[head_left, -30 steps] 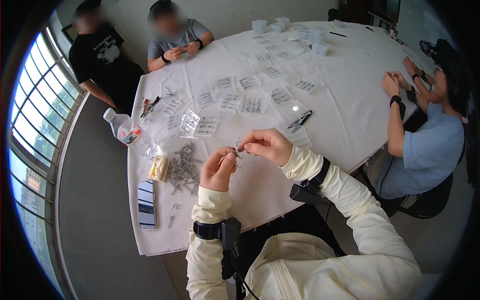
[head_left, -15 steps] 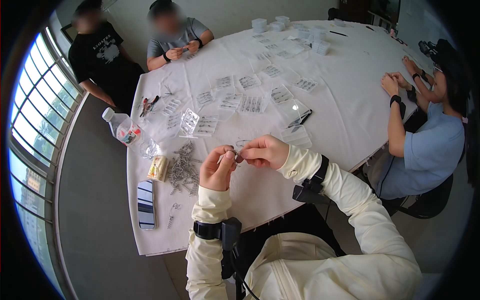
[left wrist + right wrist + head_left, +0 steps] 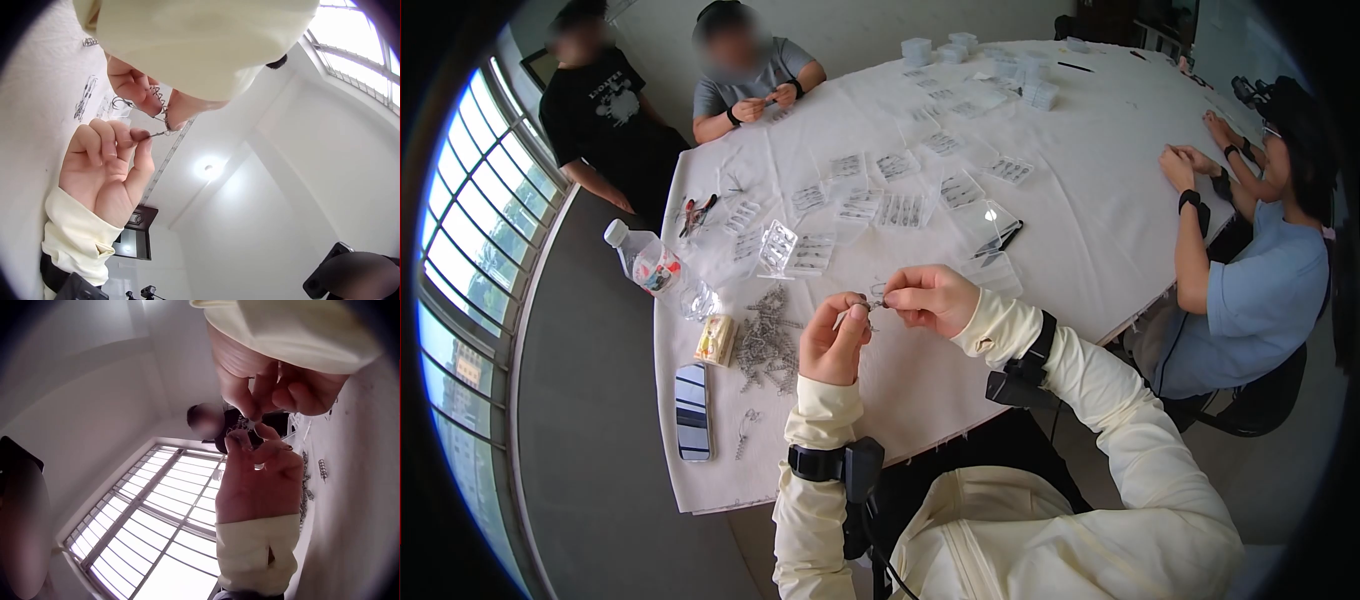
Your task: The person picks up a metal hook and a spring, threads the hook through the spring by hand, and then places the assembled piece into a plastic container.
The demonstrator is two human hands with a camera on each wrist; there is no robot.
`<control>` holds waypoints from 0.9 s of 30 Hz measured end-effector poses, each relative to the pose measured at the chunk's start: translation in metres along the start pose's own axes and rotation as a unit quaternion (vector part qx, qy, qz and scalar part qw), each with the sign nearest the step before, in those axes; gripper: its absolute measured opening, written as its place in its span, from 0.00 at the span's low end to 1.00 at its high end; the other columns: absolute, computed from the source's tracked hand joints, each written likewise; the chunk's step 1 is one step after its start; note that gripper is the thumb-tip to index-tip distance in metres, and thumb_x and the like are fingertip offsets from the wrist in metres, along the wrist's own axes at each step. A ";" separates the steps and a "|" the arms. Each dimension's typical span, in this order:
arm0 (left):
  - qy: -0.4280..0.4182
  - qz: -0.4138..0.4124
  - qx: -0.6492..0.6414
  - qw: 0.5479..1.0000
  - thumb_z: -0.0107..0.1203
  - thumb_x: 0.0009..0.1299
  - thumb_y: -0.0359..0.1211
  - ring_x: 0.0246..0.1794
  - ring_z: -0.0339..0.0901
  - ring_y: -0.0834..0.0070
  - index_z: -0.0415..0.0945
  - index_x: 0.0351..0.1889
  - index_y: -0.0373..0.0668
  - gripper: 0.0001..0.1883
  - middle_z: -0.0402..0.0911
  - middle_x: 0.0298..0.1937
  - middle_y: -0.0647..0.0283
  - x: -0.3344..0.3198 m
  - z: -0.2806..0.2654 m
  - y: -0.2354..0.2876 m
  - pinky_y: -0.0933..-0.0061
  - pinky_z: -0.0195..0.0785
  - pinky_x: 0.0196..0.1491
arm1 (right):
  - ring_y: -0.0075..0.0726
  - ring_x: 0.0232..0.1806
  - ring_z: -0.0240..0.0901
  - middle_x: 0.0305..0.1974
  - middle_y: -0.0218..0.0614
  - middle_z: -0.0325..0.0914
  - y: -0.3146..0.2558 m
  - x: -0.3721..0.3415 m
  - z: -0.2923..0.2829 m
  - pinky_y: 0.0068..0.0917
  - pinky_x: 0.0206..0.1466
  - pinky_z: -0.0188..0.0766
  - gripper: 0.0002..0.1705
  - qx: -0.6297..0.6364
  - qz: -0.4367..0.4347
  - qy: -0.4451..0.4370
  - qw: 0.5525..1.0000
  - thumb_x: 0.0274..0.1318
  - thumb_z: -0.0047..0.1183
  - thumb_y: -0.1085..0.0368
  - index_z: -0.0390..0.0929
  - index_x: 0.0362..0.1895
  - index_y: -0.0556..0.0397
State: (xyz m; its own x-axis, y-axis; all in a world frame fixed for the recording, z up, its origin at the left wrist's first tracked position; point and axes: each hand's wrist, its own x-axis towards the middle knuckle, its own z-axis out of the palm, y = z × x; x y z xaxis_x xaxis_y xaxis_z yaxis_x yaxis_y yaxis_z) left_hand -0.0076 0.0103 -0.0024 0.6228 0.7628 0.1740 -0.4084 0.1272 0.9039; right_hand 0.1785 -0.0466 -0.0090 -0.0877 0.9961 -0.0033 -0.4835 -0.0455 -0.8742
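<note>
Above the near part of the table, the left hand (image 3: 834,340) pinches a small metal spring piece (image 3: 164,111) between thumb and fingers; a hook (image 3: 122,102) shows by those fingers in the left wrist view. Facing it, the right hand (image 3: 933,301) pinches the thin end of a metal piece between thumb and forefinger, its other fingers curled. The fingertips of both hands are close together. On the cloth left of the left hand lies a pile of spiral metal pieces (image 3: 768,345). A few more pieces (image 3: 745,432) lie nearer the table's front edge.
White cloth covers the table (image 3: 1100,200). Clear cases (image 3: 905,210) of metal pieces lie beyond the hands. At left are a bottle (image 3: 658,270), a small yellow-and-white pack (image 3: 716,339), a phone (image 3: 693,412) and red-handled pliers (image 3: 697,213). Other people are around the table.
The right hand has come down and left, closer to the left hand, then drawn slightly back. The left hand has stayed almost in place, still pinching its piece.
</note>
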 end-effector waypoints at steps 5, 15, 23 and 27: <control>0.026 -0.003 0.020 0.999 0.54 0.73 0.31 0.32 0.68 0.86 0.75 0.43 0.37 0.07 0.74 0.35 0.71 0.001 0.002 -0.001 0.84 0.61 0.36 | 0.16 0.27 0.63 0.27 0.23 0.71 -0.002 -0.001 0.004 0.17 0.31 0.61 0.08 -0.051 -0.032 0.047 0.997 0.57 0.57 0.64 0.78 0.38 0.55; 0.065 0.002 0.109 0.992 0.55 0.73 0.34 0.29 0.67 0.87 0.75 0.39 0.38 0.08 0.73 0.28 0.73 0.002 -0.001 -0.009 0.85 0.60 0.33 | 0.20 0.42 0.73 0.40 0.30 0.77 0.000 -0.002 0.015 0.23 0.48 0.71 0.08 -0.224 -0.196 0.026 0.954 0.60 0.54 0.67 0.75 0.41 0.58; 0.093 0.021 0.172 0.981 0.54 0.73 0.31 0.27 0.67 0.89 0.75 0.38 0.37 0.06 0.74 0.28 0.73 0.000 0.007 -0.006 0.86 0.60 0.32 | 0.26 0.50 0.73 0.46 0.35 0.76 0.001 -0.003 0.015 0.27 0.56 0.70 0.04 -0.207 -0.161 0.002 0.965 0.61 0.51 0.71 0.73 0.39 0.58; 0.108 0.054 0.218 0.968 0.54 0.72 0.27 0.29 0.69 0.88 0.74 0.38 0.36 0.04 0.74 0.29 0.72 0.001 0.010 -0.009 0.85 0.63 0.33 | 0.23 0.45 0.74 0.43 0.35 0.78 0.002 -0.002 0.017 0.24 0.51 0.72 0.07 -0.207 -0.165 0.019 0.964 0.62 0.51 0.68 0.75 0.41 0.60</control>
State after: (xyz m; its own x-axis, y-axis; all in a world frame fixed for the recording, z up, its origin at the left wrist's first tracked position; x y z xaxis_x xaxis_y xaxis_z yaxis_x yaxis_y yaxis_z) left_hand 0.0035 0.0034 -0.0064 0.4182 0.8777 0.2340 -0.1136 -0.2050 0.9721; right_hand 0.1628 -0.0504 -0.0024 0.0478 0.9539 0.2962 -0.0904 0.2994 -0.9498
